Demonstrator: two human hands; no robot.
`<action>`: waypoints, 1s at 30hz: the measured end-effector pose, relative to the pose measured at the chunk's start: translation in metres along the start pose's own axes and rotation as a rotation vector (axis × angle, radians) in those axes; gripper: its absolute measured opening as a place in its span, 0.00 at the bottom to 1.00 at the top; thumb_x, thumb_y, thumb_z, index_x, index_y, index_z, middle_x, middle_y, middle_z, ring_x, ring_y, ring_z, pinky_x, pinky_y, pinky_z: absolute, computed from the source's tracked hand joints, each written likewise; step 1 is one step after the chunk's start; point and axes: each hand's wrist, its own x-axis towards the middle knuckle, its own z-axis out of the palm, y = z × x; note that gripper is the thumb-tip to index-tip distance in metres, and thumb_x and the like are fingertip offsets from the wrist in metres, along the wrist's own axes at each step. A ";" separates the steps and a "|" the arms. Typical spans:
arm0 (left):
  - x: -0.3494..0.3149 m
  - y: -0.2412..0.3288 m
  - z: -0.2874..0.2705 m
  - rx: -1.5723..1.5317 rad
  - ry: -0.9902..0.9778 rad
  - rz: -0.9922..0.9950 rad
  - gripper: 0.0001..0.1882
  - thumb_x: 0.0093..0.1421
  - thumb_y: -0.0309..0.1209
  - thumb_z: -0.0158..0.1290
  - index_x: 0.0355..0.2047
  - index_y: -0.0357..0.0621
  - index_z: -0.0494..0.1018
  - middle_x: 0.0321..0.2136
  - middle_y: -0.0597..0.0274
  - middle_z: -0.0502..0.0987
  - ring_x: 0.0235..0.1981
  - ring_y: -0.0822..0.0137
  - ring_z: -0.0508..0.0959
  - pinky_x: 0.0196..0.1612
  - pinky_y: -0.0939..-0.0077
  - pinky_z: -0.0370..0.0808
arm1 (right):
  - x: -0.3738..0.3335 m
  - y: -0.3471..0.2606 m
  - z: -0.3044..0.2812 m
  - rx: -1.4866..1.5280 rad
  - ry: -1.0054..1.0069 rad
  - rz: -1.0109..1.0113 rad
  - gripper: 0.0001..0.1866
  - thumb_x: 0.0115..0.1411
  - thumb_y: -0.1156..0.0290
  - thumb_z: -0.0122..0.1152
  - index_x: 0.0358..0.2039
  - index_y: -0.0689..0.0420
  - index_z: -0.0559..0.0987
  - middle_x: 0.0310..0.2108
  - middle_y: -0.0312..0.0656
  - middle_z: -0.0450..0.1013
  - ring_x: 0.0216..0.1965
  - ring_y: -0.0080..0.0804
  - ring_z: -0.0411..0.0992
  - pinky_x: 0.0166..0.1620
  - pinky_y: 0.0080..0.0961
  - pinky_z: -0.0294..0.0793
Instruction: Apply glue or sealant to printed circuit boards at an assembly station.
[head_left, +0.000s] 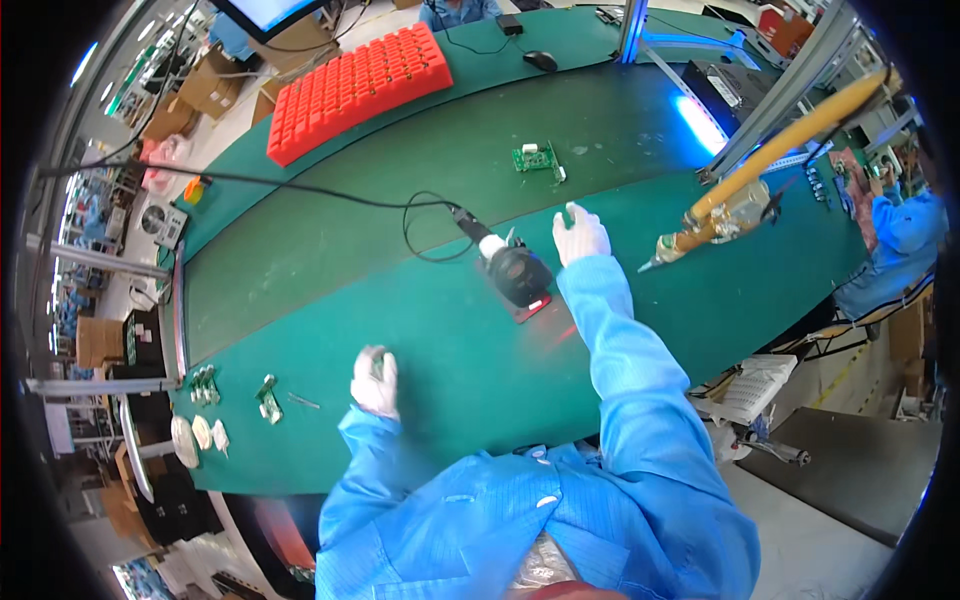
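My right hand (582, 237), in a white glove, is stretched over the green mat with thumb and fingers apart and nothing in them. Just left of it stands a black and white barcode scanner (515, 272) on a cable, with a red glow at its front. Beyond that hand lies a green circuit board (535, 158). My left hand (375, 383), also gloved, is nearer my body with its fingers curled in. A small greyish thing shows at its fingertips, too small to name. Left of it are another small board (268, 399) and a thin metal tool (304, 401).
Several small boards (205, 386) and pale pads (185, 441) lie at the left edge. A red slotted tray (360, 90) and a mouse (540, 61) are at the far side. A yellow-wrapped hose with a nozzle (715, 220) hangs at right. A person (905, 230) works farther right.
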 end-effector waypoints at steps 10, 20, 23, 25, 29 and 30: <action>-0.019 -0.004 0.029 0.130 0.036 0.056 0.09 0.55 0.31 0.55 0.34 0.42 0.78 0.42 0.46 0.76 0.45 0.50 0.76 0.49 0.62 0.73 | 0.139 0.055 0.113 0.035 0.062 -0.083 0.19 0.57 0.58 0.56 0.44 0.58 0.76 0.38 0.53 0.75 0.41 0.47 0.74 0.45 0.36 0.73; 0.012 0.129 -0.014 -0.511 0.074 -0.082 0.11 0.63 0.29 0.49 0.40 0.32 0.74 0.34 0.55 0.78 0.33 0.70 0.77 0.38 0.80 0.72 | 0.061 -0.048 -0.077 0.853 -0.048 -0.081 0.12 0.62 0.72 0.50 0.42 0.62 0.77 0.35 0.46 0.70 0.28 0.30 0.76 0.32 0.22 0.80; 0.024 0.171 -0.025 -0.732 -0.212 -0.060 0.22 0.64 0.37 0.50 0.51 0.32 0.66 0.39 0.53 0.76 0.34 0.67 0.78 0.37 0.79 0.73 | -0.002 -0.046 -0.157 0.847 0.031 -0.340 0.12 0.62 0.76 0.49 0.45 0.59 0.77 0.35 0.42 0.68 0.29 0.24 0.72 0.34 0.18 0.77; 0.029 0.200 -0.026 -0.878 -0.460 -0.074 0.32 0.61 0.40 0.53 0.59 0.34 0.57 0.44 0.50 0.74 0.35 0.67 0.78 0.37 0.79 0.73 | -0.043 -0.039 -0.207 0.835 -0.021 -0.399 0.12 0.61 0.77 0.50 0.44 0.59 0.77 0.35 0.42 0.68 0.30 0.23 0.72 0.34 0.18 0.76; 0.016 0.247 -0.018 -0.811 -0.788 0.108 0.33 0.63 0.33 0.51 0.64 0.38 0.50 0.42 0.53 0.74 0.40 0.67 0.76 0.43 0.77 0.72 | -0.079 -0.014 -0.241 0.656 -0.013 -0.713 0.15 0.56 0.82 0.50 0.42 0.57 0.77 0.36 0.40 0.71 0.33 0.26 0.72 0.35 0.21 0.75; 0.011 0.254 -0.016 -0.820 -0.931 0.137 0.34 0.63 0.32 0.50 0.64 0.39 0.48 0.41 0.54 0.74 0.40 0.68 0.76 0.44 0.78 0.71 | -0.086 -0.006 -0.247 0.461 0.099 -0.926 0.15 0.55 0.82 0.49 0.42 0.57 0.78 0.36 0.40 0.72 0.34 0.29 0.72 0.36 0.22 0.75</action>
